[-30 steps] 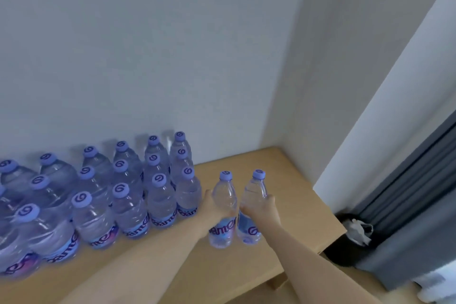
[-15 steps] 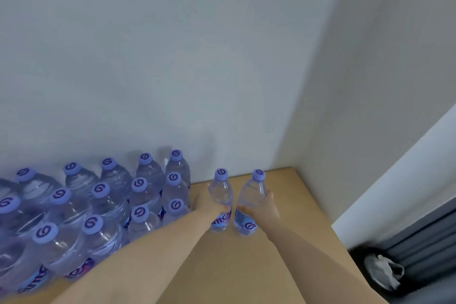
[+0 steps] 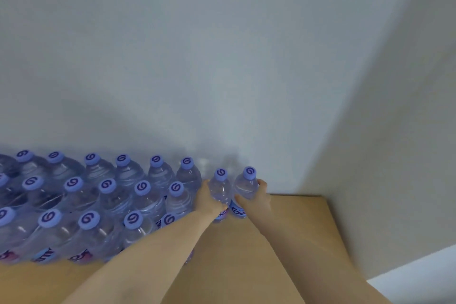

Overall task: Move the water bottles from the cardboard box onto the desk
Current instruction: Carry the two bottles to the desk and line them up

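Note:
Two clear water bottles with purple caps stand side by side near the back wall on the wooden desk [image 3: 283, 234]. My left hand [image 3: 208, 201] grips the left bottle [image 3: 220, 189] round its body. My right hand [image 3: 256, 198] grips the right bottle [image 3: 248, 184] the same way. Both bottles sit just right of a packed block of several matching bottles [image 3: 106, 195] in rows along the wall. The cardboard box is out of view.
A grey wall rises right behind the bottles, and a side wall [image 3: 394, 155] closes the desk's right end. Bare desk surface lies in front of and right of my hands.
Both hands have carried their bottles farther back toward the wall, up next to the end of the bottle rows. The camera has tilted down and moved closer.

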Demonstrator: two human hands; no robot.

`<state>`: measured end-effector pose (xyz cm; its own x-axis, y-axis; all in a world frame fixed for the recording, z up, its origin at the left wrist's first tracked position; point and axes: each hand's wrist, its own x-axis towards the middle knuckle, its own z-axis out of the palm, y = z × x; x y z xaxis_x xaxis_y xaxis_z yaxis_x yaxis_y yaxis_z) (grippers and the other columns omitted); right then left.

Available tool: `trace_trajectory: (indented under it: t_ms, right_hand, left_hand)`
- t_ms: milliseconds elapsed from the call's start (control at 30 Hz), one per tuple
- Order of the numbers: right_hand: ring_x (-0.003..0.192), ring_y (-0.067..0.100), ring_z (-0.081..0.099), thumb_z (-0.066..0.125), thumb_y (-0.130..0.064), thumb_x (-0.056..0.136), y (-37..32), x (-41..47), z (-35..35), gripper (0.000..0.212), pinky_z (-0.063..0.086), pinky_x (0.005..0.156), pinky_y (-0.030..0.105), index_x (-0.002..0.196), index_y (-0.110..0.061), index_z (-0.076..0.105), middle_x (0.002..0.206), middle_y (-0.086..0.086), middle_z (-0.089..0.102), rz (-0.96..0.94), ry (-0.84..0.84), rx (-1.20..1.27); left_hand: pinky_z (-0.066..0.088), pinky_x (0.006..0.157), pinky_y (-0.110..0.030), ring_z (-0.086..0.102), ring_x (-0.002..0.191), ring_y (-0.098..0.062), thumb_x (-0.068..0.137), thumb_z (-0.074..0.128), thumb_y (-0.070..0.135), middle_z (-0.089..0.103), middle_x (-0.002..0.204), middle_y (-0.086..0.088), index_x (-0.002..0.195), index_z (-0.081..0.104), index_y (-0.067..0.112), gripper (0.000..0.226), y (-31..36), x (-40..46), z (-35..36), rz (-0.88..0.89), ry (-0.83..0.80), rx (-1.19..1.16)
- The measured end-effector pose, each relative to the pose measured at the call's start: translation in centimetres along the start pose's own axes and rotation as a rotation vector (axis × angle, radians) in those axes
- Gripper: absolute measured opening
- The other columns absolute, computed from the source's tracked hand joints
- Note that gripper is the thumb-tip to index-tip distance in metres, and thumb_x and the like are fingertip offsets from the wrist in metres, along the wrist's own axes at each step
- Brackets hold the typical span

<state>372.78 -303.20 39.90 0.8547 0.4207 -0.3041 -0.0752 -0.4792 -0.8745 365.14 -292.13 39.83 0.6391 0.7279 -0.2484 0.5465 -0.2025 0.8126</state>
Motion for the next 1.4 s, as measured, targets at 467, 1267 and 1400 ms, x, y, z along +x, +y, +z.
trace_trajectory:
  t_ms: [467, 1267, 1400]
  right_hand:
    - [0.097, 0.020, 0.054, 0.074, -0.019, 0.079, -1.2, 3.9, -3.6, 0.055, 0.041, 0.075, 0.023, 0.126, -0.010, 0.048, 0.115, 0.007, 0.043, -0.176, -0.188, -0.319]
    - [0.100, 0.022, 0.049, 0.063, -0.020, 0.089, 0.7, 1.1, -1.4, 0.050, 0.046, 0.083, 0.033, 0.130, -0.004, 0.039, 0.125, 0.010, 0.042, -0.153, -0.036, -0.247]
    - [0.102, 0.031, 0.054, 0.053, -0.018, 0.094, 1.2, -0.1, -1.2, 0.026, 0.046, 0.079, 0.037, 0.111, 0.001, 0.044, 0.114, 0.016, 0.052, -0.079, -0.029, -0.305]
  left_hand:
    - [0.043, 0.083, -0.028, 0.056, 0.113, -0.027, 0.076, 0.074, 0.011, 0.057, 0.120, -0.012, 0.125, 0.044, 0.003, 0.058, 0.4, 1.9, 1.5, -0.115, 0.082, 0.039]
    - [0.043, 0.070, -0.036, 0.060, 0.099, -0.038, 0.090, 0.058, 0.014, 0.062, 0.106, -0.027, 0.113, 0.051, -0.009, 0.034, 0.0, 1.0, 2.1, -0.195, 0.118, -0.017]
    - [0.040, 0.070, -0.033, 0.055, 0.084, -0.029, 0.092, 0.048, 0.007, 0.058, 0.084, -0.014, 0.090, 0.048, 0.006, 0.002, -0.4, -1.0, 1.7, -0.184, 0.079, -0.016]
